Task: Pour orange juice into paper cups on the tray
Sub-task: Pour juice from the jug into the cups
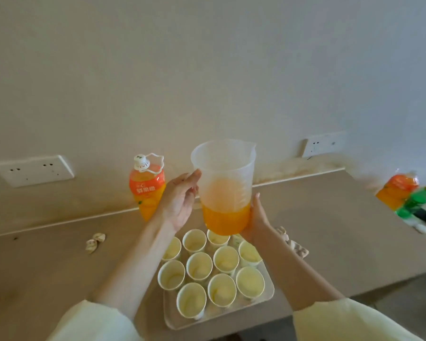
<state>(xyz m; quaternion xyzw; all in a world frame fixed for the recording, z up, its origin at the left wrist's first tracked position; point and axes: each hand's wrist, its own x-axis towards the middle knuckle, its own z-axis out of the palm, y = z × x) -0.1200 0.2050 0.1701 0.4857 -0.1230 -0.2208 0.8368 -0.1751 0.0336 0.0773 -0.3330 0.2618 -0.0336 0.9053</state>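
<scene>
A: Layout?
B: Beige countertop point(317, 230) along a pale wall. A translucent white rectangular plastic tray point(269, 289) sits on it near the front edge, dead centre.
A: Jug?
B: The translucent plastic measuring jug point(223, 178) is in the air over the tray's far end, close to upright, spout on the right side of the rim. The orange juice point(225, 220) fills only its lower part.
A: Source bottle?
B: An orange-labelled plastic juice bottle point(146, 190), white cap with carry loop, stands by the wall, left of the jug and partly behind the left wrist.
A: Grip?
B: The right hand point(255, 222) is cupped under the jug's base, thumb up the side wall, and carries it. The left hand point(180, 200) lies against the jug's left side with straight fingers, one fingertip on the upper wall. The handle is behind the palm; can't tell if it's hooked.
A: Cups?
B: The pale paper cups point(199, 265) stand upright in tight rows on the tray, touching. Insides look pale yellow; can't tell if any liquid is in them.
A: Other stuff?
B: Far right there's a second orange bottle point(399, 193) with a green bottle point(414, 203) in front, both blurred. There's a white wall socket point(33, 171) at left, and crumpled paper scraps point(95, 242) on the counter left of the tray.
</scene>
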